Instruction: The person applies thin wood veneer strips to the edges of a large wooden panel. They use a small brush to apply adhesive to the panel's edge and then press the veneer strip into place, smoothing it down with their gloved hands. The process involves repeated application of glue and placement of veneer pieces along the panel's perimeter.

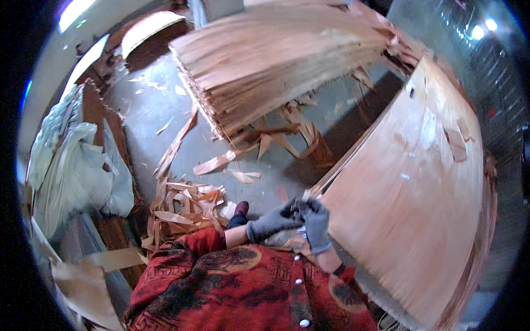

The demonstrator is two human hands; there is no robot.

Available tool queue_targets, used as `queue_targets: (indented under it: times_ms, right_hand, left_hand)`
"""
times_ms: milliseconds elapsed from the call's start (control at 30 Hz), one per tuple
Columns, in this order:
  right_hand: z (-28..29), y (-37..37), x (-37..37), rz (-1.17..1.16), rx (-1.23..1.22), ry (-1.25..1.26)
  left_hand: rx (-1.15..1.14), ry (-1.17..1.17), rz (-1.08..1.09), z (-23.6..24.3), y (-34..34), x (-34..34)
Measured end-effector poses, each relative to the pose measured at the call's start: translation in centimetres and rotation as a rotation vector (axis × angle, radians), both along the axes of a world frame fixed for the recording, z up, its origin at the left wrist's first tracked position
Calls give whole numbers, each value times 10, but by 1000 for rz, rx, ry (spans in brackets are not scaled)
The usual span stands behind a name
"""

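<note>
The left hand (pixel 274 222) and right hand (pixel 317 222), in grey gloves, meet in front of the red jacket (pixel 243 292), fingers curled in together; how tightly they close, and whether anything sits between them, I cannot tell. From there, the stack of thin wood sheets (pixel 397 220) fills 2 to 4 o'clock, its near corner just beside the right hand; whether they touch is unclear.

That edge looks thin, so a careless sweep toward 3 o'clock could catch the glove, snag the right sleeve or drive a splinter into the bare wrist. Tugging at 1 sheet could split it along the grain. The loose scrap (pixel 455 144) on top, at 2 o'clock, could slide off if the stack is jolted.

At 9 o'clock the dark shoe (pixel 241 209) stands near a heap of offcuts (pixel 182 207), and strips (pixel 215 163) litter the floor at 10 o'clock: stepping there could bring a slip. At 12 o'clock, pieces trailing beneath the other stack (pixel 276 44) could hook a foot
</note>
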State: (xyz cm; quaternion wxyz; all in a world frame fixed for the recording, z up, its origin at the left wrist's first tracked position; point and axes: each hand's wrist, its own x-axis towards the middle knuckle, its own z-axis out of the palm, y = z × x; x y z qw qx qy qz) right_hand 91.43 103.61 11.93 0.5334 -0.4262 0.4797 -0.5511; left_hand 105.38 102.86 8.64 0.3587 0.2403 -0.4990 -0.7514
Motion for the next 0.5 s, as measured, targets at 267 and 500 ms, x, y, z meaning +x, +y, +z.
queue_targets:
  times_ms: [267,500]
  right_hand:
    - [21,-146,105,-96,112,-128]
    - [40,-192,151,-131,155,-128]
  left_hand:
    - [376,-332,-46,54,-120,115]
    - [-662,-755,510,50,-210,189]
